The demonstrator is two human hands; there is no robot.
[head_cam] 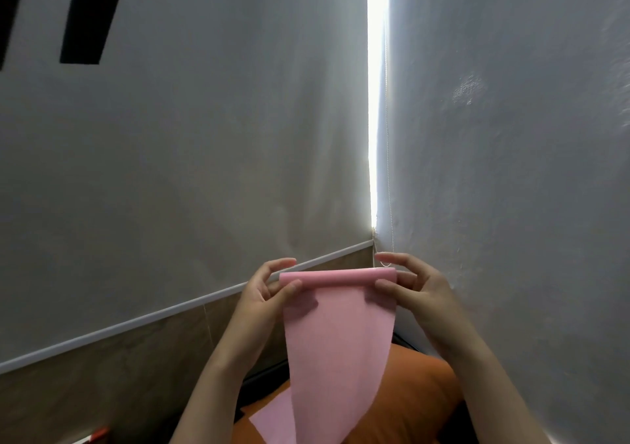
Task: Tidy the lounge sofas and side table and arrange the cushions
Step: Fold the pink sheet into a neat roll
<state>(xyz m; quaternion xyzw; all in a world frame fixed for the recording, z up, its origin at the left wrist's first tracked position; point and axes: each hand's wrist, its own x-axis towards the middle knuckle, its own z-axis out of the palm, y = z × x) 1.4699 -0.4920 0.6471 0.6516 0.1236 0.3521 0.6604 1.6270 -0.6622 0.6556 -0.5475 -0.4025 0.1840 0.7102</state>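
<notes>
Before a corner of the room, a pink sheet [341,341] is held up by 2 bare hands. Its upper end is rolled into a narrow tube [337,277], and each end of that tube is pinched. The left hand [269,293] grips the left end, with the thumb pressed on the front and the curled fingers behind. The right hand [416,290] grips the right end in the same way, its forefinger arched over the top. Below the roll the sheet hangs flat and smooth down to the lower edge of the view, where a paler flap of it is turned out to the left.

An orange cushion [416,396] is seen beneath and behind the hanging sheet, between the 2 forearms, low in the view. Whether the sheet touches it cannot be told.

Behind the hands, to the left, a pale roller blind [187,170] is drawn down; it ends in a white bottom bar [170,310], under which a brown panelled surface [119,375] is exposed. 2 black stripes [88,17] are visible at the top left of the blind. A bright strip of daylight [375,102] runs down its right edge – a thin bead chain [388,188] hangs just beside it. A rough white wall [528,205] fills the right side. A small red and white object [99,434] is cut off at the bottom left – too little is shown to identify it.
</notes>
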